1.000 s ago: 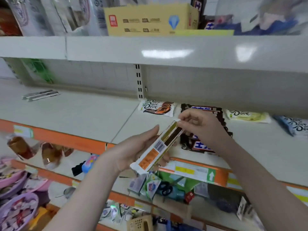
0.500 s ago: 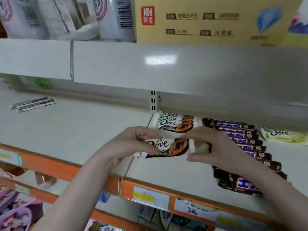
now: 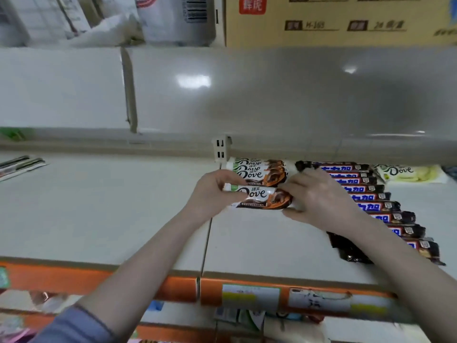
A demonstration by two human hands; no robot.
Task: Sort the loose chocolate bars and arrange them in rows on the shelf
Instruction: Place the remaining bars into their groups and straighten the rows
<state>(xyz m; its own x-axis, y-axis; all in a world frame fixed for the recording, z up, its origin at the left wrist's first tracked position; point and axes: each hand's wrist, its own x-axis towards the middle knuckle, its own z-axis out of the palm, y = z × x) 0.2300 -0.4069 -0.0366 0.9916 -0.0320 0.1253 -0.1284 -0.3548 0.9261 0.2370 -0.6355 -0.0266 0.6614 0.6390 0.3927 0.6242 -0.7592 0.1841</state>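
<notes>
A white-and-brown Dove bar (image 3: 259, 198) lies crosswise just above the grey shelf (image 3: 99, 214), face up. My left hand (image 3: 212, 194) pinches its left end and my right hand (image 3: 319, 199) grips its right end. Right behind it, a short row of matching Dove bars (image 3: 259, 169) sits at the back of the shelf. To their right a long row of dark brown bars with blue lettering (image 3: 371, 196) runs from the back toward the front edge, partly hidden by my right wrist. A pale yellow Dove bar (image 3: 410, 173) lies at the far right.
The upper shelf's front panel (image 3: 247, 95) hangs low over the back of the shelf, with a yellow carton (image 3: 333, 21) on top. Flat packets (image 3: 19, 165) lie at the far left. An orange price rail (image 3: 173, 288) edges the shelf front; lower shelves hold mixed goods.
The bar was turned from barcode side to face up and carried forward to the back of the shelf, now just in front of the Dove row. The view has moved closer.
</notes>
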